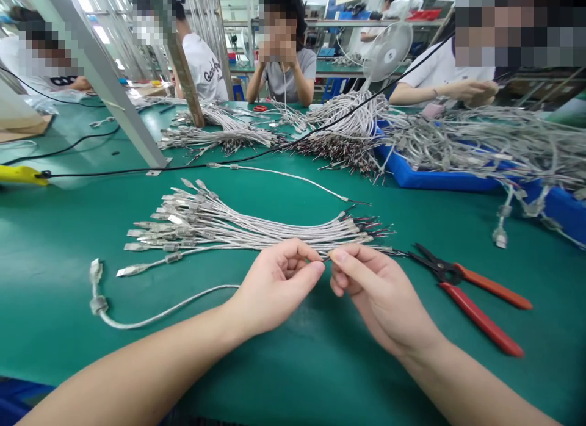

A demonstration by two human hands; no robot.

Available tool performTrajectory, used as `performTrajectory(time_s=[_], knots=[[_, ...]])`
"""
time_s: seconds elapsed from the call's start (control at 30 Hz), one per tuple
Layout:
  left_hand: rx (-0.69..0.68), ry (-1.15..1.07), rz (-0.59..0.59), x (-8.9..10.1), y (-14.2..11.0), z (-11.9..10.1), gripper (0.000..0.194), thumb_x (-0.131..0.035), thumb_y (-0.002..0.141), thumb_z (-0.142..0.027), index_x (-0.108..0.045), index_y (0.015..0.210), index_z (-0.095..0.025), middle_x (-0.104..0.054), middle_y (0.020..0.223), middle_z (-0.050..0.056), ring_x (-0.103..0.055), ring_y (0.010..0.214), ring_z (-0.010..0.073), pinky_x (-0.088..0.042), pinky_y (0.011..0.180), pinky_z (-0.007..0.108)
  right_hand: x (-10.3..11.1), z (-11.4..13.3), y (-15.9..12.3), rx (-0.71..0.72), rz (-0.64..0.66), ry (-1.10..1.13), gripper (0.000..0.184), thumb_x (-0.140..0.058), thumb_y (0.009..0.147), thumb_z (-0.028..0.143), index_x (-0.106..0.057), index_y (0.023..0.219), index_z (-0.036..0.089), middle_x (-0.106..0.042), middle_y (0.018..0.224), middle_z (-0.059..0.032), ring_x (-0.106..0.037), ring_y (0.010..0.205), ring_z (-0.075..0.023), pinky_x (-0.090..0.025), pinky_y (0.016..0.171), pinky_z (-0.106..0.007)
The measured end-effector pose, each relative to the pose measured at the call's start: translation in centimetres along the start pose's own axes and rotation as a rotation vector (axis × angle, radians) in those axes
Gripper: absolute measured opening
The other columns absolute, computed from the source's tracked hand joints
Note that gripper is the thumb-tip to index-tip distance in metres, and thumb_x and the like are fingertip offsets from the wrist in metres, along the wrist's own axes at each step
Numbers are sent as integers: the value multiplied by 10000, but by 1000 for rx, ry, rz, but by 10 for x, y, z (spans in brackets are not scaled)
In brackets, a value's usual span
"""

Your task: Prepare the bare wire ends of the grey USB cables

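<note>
My left hand (286, 282) pinches a USB cable (183, 305) near its wire end, thumb against forefinger. The rest of that cable runs under my left wrist and curves left to its ferrite bead and plug on the green mat. Opposite it, my right hand (373, 285) closes thumb and forefinger on the thin dark wire tips of the same cable. Just behind both hands lies a bundle of similar USB cables (256, 231), plugs left and bare wires right. Red-handled wire strippers (451, 276) rest on the mat to the right, jaws apart.
A single cable (284, 176) lies behind the bundle. Farther back are cable heaps (343, 127) and a blue tray (430, 177) loaded with cables. A white post (105, 78) rises at left, and a black cord (183, 168) crosses the table. Several co-workers sit around.
</note>
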State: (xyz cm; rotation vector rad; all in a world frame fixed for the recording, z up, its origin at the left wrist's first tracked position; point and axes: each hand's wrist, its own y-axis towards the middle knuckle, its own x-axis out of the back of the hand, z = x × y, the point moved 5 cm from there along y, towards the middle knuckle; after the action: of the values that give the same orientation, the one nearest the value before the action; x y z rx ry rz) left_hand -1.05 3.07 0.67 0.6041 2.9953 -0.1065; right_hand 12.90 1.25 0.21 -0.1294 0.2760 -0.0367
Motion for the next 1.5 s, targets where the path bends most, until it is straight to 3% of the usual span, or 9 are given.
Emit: performTrajectory(time_s=[0.33,0.67,0.77,0.97,1.27,1.5], knots=[[92,-103,-9,-2,0,3,216,-675,778,-324,-537,774,-158,-463,544,-70,-365,473,46,-281,475,190,0,-4,-1,-73,24,66,224,-787,761,381,-697,780,177,-547,589,9,-483,535,-124,-420,514,-260],[133,-172,69,-7,-1,1,287,-666,797,-395,-488,776,-171,-396,496,-95,-276,443,34,-232,442,182,-2,0,0,-9,6,-36,183,-816,709,326,-727,767,177,-609,580,-3,-518,530,-134,-427,522,-273],[88,-69,56,-6,-3,6,235,-622,844,-372,-502,814,-172,-430,530,-75,-339,472,51,-266,459,187,0,0,-1,43,-11,-102,182,-800,734,336,-716,745,174,-603,581,-2,-525,535,-132,-440,541,-273],[-186,243,42,-3,-8,6,123,-539,920,-314,-554,914,-192,-602,740,2,-523,636,100,-399,571,217,5,-2,-1,74,-28,-172,193,-762,790,359,-703,773,176,-585,561,6,-527,542,-134,-449,559,-269],[-1,33,-70,-1,-4,3,135,-613,857,-281,-561,818,-163,-536,659,-24,-468,606,80,-384,554,192,3,-1,0,71,26,-180,207,-732,827,364,-670,757,179,-589,563,6,-518,543,-128,-421,565,-263],[6,-59,-15,-4,-3,5,144,-620,854,-283,-558,826,-157,-512,599,-43,-459,559,68,-376,546,187,2,-1,-2,117,39,-170,175,-719,848,347,-681,802,183,-591,574,17,-528,546,-119,-430,574,-254]])
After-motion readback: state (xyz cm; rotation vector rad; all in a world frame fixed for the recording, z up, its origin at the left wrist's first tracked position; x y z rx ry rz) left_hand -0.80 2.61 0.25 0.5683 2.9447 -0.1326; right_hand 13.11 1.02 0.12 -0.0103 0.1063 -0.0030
